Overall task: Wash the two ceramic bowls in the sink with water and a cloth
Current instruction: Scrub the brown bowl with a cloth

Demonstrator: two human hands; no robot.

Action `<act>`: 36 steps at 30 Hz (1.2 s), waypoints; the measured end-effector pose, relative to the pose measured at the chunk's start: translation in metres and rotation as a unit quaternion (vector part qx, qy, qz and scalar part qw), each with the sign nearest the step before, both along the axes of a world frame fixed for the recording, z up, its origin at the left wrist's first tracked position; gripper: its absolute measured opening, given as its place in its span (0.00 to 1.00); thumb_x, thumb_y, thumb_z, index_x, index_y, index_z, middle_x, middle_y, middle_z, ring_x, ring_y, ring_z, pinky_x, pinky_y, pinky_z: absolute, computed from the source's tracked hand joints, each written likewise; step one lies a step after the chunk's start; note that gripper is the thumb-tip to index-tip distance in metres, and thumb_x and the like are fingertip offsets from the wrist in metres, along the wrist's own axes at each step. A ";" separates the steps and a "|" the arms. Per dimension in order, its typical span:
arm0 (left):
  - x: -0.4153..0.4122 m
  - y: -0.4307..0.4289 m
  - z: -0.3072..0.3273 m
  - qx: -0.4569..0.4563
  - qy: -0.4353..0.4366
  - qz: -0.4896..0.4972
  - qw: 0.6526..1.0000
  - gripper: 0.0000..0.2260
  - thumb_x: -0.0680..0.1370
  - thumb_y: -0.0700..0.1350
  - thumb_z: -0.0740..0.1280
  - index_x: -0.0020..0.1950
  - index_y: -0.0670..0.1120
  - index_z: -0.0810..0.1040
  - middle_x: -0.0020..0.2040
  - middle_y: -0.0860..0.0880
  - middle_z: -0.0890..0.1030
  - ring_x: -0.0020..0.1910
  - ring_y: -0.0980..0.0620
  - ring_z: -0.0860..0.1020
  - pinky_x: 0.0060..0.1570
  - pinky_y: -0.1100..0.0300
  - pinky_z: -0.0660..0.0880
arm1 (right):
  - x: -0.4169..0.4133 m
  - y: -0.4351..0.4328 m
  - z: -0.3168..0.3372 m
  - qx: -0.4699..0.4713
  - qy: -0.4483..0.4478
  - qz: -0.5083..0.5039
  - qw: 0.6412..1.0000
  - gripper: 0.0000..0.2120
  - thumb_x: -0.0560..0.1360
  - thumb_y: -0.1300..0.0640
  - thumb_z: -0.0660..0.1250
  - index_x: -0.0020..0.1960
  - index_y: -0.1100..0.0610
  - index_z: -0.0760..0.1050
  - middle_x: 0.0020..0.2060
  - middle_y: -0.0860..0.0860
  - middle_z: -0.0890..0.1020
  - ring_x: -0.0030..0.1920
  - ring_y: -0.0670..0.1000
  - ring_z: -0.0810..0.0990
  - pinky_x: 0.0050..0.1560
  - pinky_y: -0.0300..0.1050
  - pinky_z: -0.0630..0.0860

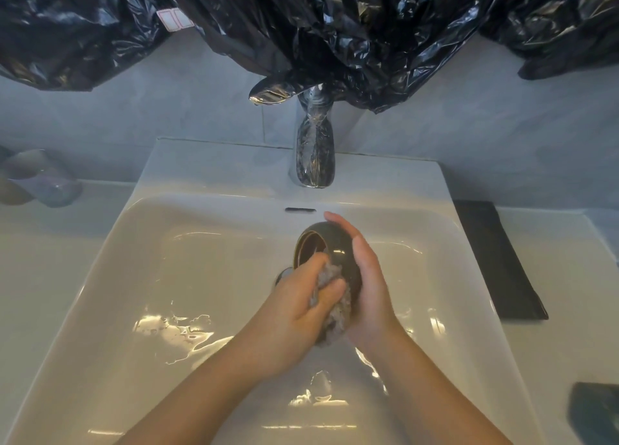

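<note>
Fingers [313, 263] of the left hand [298, 307] are curled and pinch a grey, wet cloth [336, 302], with the thumb on its near side. The cloth is pressed against the outer wall of a dark ceramic bowl [335, 243]. Fingers [338, 223] of the right hand [366, 287] lie close together and curve round the right side of the bowl, with the fingertips reaching past its far edge. The palm supports the bowl from the right.

The bowl is held on its side, its opening facing left and away. A pale band shows along the rim. It sits between the two hands, above the middle of the basin and just right of the drain [283, 273], which is partly hidden by the left hand. Only this one bowl is in view.

Both forearms enter from the near edge. The white sink [201, 166] has wet, glinting patches on its floor and an overflow slot [300, 209] in the far wall. A chrome tap [315, 156] stands at the far rim, in line with the bowl. Black plastic sheeting [335, 25] hangs over the far wall and drapes onto the tap.

On the surface to the right lies a flat black pad [499, 260]. Blurred pale items [40, 180] stand on the left.
</note>
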State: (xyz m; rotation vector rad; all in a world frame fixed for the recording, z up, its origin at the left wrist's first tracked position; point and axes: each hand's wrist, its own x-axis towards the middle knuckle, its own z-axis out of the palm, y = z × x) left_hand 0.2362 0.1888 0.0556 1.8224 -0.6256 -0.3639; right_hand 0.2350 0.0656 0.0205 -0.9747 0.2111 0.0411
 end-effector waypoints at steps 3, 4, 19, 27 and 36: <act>0.007 0.005 0.000 0.191 -0.203 -0.106 0.954 0.10 0.75 0.42 0.64 0.56 0.44 0.73 0.52 0.49 0.76 0.51 0.53 0.71 0.55 0.56 0.69 | 0.004 -0.014 0.000 0.120 0.145 0.050 0.981 0.28 0.72 0.35 0.63 0.64 0.51 0.80 0.54 0.59 0.83 0.59 0.62 0.78 0.70 0.60 0.67; 0.008 0.005 0.000 0.219 -0.230 -0.129 0.939 0.11 0.75 0.41 0.65 0.57 0.43 0.73 0.53 0.49 0.75 0.51 0.52 0.69 0.55 0.56 0.67 | 0.005 -0.017 0.000 0.125 0.156 0.052 0.978 0.29 0.73 0.35 0.62 0.64 0.54 0.80 0.57 0.61 0.82 0.60 0.63 0.77 0.71 0.60 0.66; 0.006 -0.014 0.005 0.049 -0.051 -0.029 0.997 0.06 0.77 0.47 0.62 0.53 0.49 0.73 0.47 0.52 0.79 0.46 0.57 0.76 0.48 0.60 0.75 | 0.000 -0.016 0.008 0.080 0.045 -0.018 0.996 0.23 0.71 0.39 0.64 0.58 0.52 0.82 0.46 0.54 0.85 0.45 0.53 0.84 0.49 0.49 0.80; 0.012 -0.009 0.003 0.164 -0.165 -0.110 0.966 0.07 0.80 0.46 0.62 0.56 0.45 0.72 0.51 0.51 0.77 0.48 0.56 0.73 0.51 0.60 0.71 | -0.001 -0.020 0.002 0.093 0.126 0.017 0.987 0.24 0.72 0.38 0.63 0.45 0.57 0.87 0.44 0.57 0.86 0.46 0.55 0.85 0.52 0.49 0.79; 0.000 -0.029 0.009 -0.115 0.203 0.077 0.969 0.10 0.82 0.47 0.59 0.57 0.43 0.75 0.47 0.52 0.83 0.47 0.58 0.82 0.47 0.63 0.78 | 0.003 -0.004 -0.005 0.077 -0.005 -0.072 0.994 0.35 0.58 0.32 0.76 0.59 0.49 0.81 0.51 0.57 0.82 0.50 0.56 0.82 0.50 0.51 0.78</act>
